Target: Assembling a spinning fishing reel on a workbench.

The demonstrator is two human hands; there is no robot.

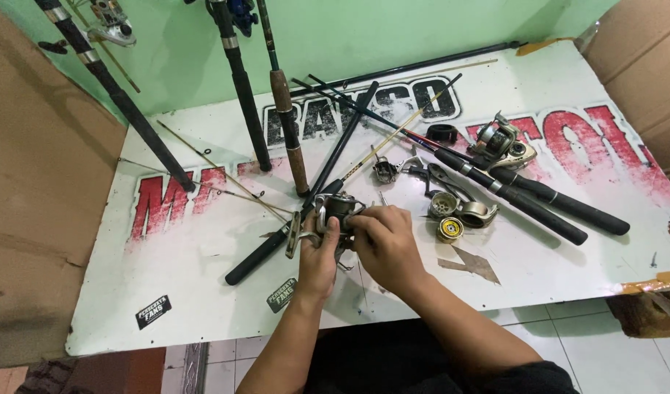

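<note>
White board (203, 292); both hands' grip (317, 255) (382, 244) holds reel (335, 208), mostly hidden.

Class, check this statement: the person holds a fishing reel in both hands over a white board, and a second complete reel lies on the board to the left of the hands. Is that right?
Not quite. The head view shows the left hand and right hand holding the fishing reel over the white board, but the second complete reel lies to the right of the hands, not the left.
</note>
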